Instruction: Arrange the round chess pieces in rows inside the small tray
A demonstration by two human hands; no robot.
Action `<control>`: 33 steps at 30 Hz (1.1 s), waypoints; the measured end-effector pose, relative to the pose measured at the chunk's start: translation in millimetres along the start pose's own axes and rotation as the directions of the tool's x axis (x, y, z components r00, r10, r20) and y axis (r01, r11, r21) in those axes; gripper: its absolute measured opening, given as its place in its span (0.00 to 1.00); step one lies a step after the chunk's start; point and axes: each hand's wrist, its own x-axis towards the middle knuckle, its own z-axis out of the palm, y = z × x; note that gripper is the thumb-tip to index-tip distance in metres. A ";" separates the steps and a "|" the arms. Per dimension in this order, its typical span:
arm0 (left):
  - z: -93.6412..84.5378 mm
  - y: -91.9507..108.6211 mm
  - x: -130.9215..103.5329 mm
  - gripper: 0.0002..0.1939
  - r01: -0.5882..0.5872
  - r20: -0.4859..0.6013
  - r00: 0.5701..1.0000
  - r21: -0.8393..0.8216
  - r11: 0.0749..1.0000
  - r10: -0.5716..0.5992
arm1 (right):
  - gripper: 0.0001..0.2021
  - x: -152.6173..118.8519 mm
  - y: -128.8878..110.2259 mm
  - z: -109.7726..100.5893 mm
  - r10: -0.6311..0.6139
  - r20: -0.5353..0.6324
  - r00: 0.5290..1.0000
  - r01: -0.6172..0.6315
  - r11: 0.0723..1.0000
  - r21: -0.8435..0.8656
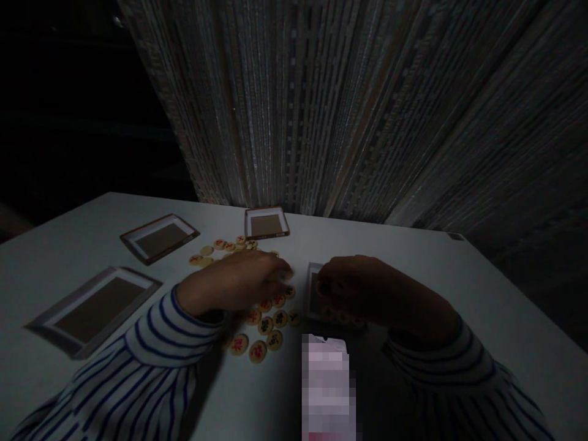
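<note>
Round wooden pieces (280,318) with red or black characters lie scattered at the middle of the white table. Over some of them is my left hand (239,278), its fingers curled and pointing right; whether a piece is between the fingertips is too dark to tell. My right hand (367,288) bends over a shallow box (314,294) to the right of the pieces and hides much of it. A few pieces (345,317) lie in the box's near part, below that hand. The right fingertips are in deep shadow, and what they hold, if anything, is hidden.
An open box part (267,237) stands at the table's back edge, another (154,250) at the back left, and a larger one (78,349) at the left. A blurred-out lit phone (325,386) is at the front. Behind the table hangs a string curtain (312,110).
</note>
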 end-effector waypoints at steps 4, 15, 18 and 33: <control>3.1 -1.5 1.0 0.17 -0.022 0.002 1.000 0.001 1.000 0.022 | 0.08 2.2 1.9 5.7 -0.037 -0.011 0.999 0.037 0.999 0.012; 4.3 -6.6 -1.1 0.18 -0.007 0.002 1.000 0.040 0.999 0.007 | 0.10 9.3 -6.4 12.3 0.052 0.126 0.991 -0.058 0.997 0.048; 2.5 -4.9 -1.6 0.17 0.016 0.014 1.000 0.052 0.999 -0.016 | 0.09 10.1 -5.9 15.2 0.048 0.125 0.991 -0.051 0.998 0.022; 0.9 -3.9 -4.8 0.16 -0.026 -0.003 1.000 0.043 0.999 0.027 | 0.11 15.3 -1.1 33.5 -0.028 0.145 0.989 0.035 0.999 -0.041</control>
